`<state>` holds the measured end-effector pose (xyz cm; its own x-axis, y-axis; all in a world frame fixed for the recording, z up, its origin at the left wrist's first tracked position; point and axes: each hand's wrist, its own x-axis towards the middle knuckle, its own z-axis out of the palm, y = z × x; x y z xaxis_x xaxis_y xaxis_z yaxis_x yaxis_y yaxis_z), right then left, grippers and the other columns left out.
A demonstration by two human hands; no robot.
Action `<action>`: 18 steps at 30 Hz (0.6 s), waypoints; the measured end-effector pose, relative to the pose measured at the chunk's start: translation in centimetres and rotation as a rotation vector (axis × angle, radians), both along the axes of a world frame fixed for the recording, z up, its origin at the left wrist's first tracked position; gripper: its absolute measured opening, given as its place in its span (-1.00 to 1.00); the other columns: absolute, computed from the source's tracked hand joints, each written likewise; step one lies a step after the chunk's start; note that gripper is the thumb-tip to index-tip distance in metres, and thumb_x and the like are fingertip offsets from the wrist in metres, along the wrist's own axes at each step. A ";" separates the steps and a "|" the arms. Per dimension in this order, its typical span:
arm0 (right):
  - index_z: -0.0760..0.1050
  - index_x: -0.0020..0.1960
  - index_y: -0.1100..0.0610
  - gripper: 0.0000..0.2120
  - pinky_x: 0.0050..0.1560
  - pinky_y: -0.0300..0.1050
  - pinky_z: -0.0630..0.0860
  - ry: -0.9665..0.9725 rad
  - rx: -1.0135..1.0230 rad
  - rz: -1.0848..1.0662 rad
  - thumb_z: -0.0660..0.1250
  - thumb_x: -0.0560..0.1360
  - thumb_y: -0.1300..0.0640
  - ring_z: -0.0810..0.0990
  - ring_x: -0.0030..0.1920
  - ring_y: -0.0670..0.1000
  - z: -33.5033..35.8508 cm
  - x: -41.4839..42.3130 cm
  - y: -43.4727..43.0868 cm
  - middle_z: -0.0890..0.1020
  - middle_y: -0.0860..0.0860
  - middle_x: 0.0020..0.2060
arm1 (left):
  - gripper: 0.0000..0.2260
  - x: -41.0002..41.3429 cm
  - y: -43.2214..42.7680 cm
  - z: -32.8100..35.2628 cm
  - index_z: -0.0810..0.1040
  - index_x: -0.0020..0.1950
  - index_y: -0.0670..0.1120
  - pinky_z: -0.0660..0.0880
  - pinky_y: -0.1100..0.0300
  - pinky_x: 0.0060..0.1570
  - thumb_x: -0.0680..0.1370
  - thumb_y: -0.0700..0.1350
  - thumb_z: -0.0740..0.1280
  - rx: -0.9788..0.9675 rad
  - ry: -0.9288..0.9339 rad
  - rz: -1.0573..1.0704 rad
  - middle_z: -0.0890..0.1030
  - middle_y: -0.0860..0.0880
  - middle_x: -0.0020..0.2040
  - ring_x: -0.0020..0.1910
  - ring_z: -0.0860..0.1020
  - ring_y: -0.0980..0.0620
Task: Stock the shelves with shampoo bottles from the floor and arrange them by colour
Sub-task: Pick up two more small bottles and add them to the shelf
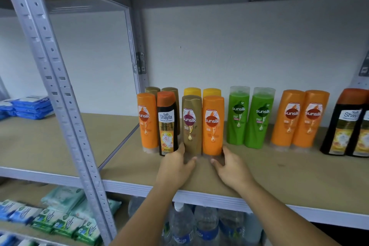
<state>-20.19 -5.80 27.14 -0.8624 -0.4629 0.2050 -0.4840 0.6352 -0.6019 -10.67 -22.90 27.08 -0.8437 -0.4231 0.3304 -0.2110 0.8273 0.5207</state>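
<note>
On the brown shelf board (279,177) a mixed cluster of shampoo bottles stands at the left. My left hand (175,168) grips the clear base cap of a gold Sunsilk bottle (191,124). My right hand (231,168) grips the base of the orange Sunsilk bottle (213,126) touching it. Left of these stand a black Safi Shayla bottle (167,124) and another orange bottle (147,122). Behind are gold bottles (170,91) and yellow-topped ones (192,91), mostly hidden. To the right stand two green bottles (237,116), two orange bottles (287,120) and black bottles (347,126).
A grey perforated upright (60,90) crosses the view at the left. Blue packs (30,106) lie on the neighbouring shelf. Below are water bottles (199,225) and green-and-white packs (60,219). The shelf's grey front edge (139,187) runs under my wrists.
</note>
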 end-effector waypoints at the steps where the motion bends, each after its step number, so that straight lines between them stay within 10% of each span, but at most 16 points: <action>1: 0.40 0.39 0.04 -0.52 0.06 0.01 0.56 0.014 0.047 0.006 0.32 0.55 -0.13 0.61 0.12 0.11 -0.1 0.1 0.2 0.65 0.05 0.14 | -0.44 0.4 0.0 -0.1 0.31 0.53 -0.05 0.45 0.23 -0.13 0.60 0.17 0.28 -0.013 -0.014 -0.018 0.59 0.03 0.00 -0.03 0.56 0.05; 8: 0.14 0.61 0.15 -0.38 0.57 0.01 0.04 0.151 0.474 0.182 -0.02 0.68 -0.19 0.12 0.59 0.09 -0.3 3.1 3.6 0.20 0.09 0.59 | -0.56 3.1 0.8 -1.5 0.45 0.02 -0.04 0.50 -0.03 0.07 0.56 0.30 0.04 -0.160 -0.193 -0.138 0.53 0.01 -0.03 -0.01 0.52 -0.06; 18: -0.08 0.65 0.07 -0.40 0.58 0.01 -0.14 0.117 0.586 0.310 -0.06 0.70 -0.15 -0.11 0.63 -0.01 0.2 7.9 9.0 -0.06 -0.03 0.64 | -0.63 6.2 5.5 -2.4 0.52 0.24 -0.11 0.30 0.03 0.34 0.68 0.11 0.09 -0.347 -0.166 -0.261 0.56 -0.04 0.24 0.30 0.44 -0.06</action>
<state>-12.28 3.16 27.32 -0.6593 -0.7485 -0.0719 -0.7375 0.6623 -0.1323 -4.44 -17.40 24.63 -0.9607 -0.0780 0.2663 -0.0299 0.9832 0.1800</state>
